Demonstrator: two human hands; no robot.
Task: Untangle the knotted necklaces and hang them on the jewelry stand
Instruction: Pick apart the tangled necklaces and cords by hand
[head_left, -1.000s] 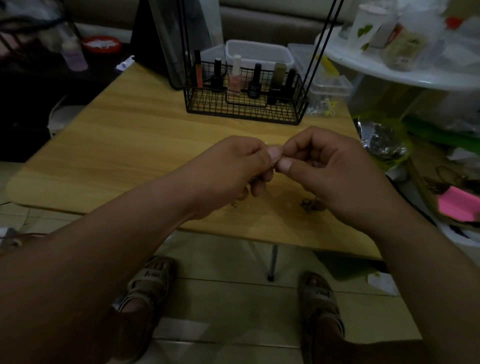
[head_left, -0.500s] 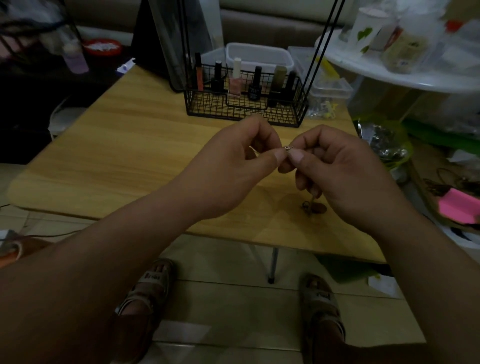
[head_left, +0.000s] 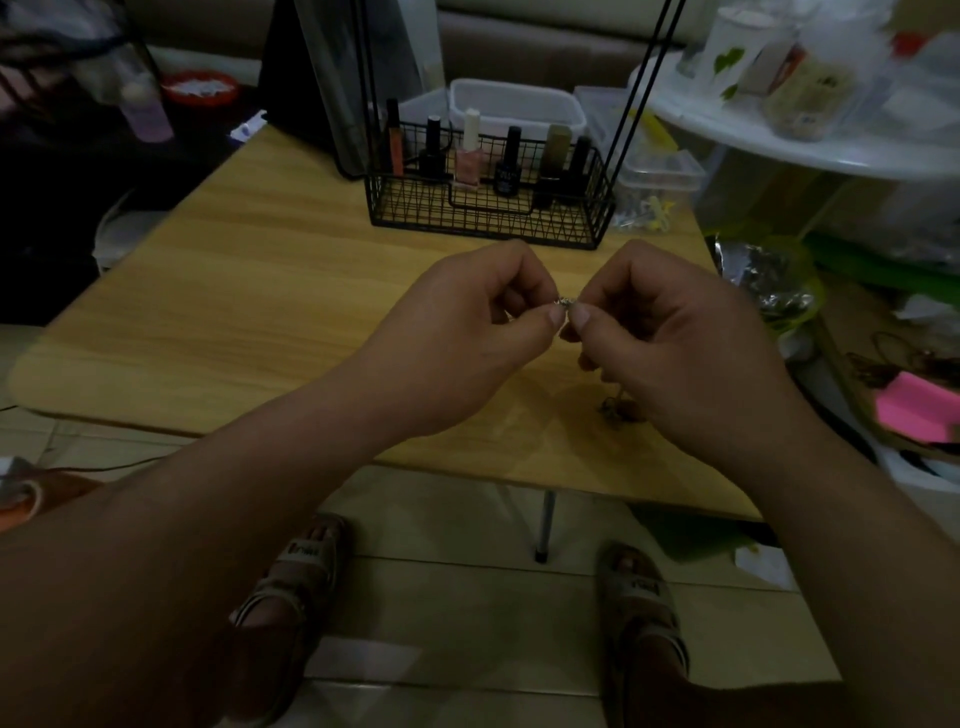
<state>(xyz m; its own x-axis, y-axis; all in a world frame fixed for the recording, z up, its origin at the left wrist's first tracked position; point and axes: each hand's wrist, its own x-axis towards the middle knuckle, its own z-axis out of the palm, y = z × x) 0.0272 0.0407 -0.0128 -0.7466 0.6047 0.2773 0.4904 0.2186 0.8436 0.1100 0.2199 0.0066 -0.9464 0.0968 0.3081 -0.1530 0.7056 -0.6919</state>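
Observation:
My left hand (head_left: 467, 332) and my right hand (head_left: 670, 338) meet above the wooden table (head_left: 249, 301), thumb and forefinger of each pinching a small knot of thin necklace chain (head_left: 565, 301). Below the right hand a strand hangs down to a small heap of chain (head_left: 615, 408) lying on the table. The black wire jewelry stand (head_left: 488, 208) rises at the far side of the table, its thin uprights running out of the top of the frame. No chain shows on the stand's visible part.
Several nail polish bottles (head_left: 470, 156) stand in the stand's wire basket. Clear plastic boxes (head_left: 660, 176) sit behind it. A cluttered white round table (head_left: 810, 150) and a pink pad (head_left: 914, 410) are at the right. My sandalled feet are on the tiled floor under the near table edge.
Both hands have risen slightly from the table and turned, the left one thumb-up now. The knot shows between the fingertips; the loose chain still lies under the right hand.

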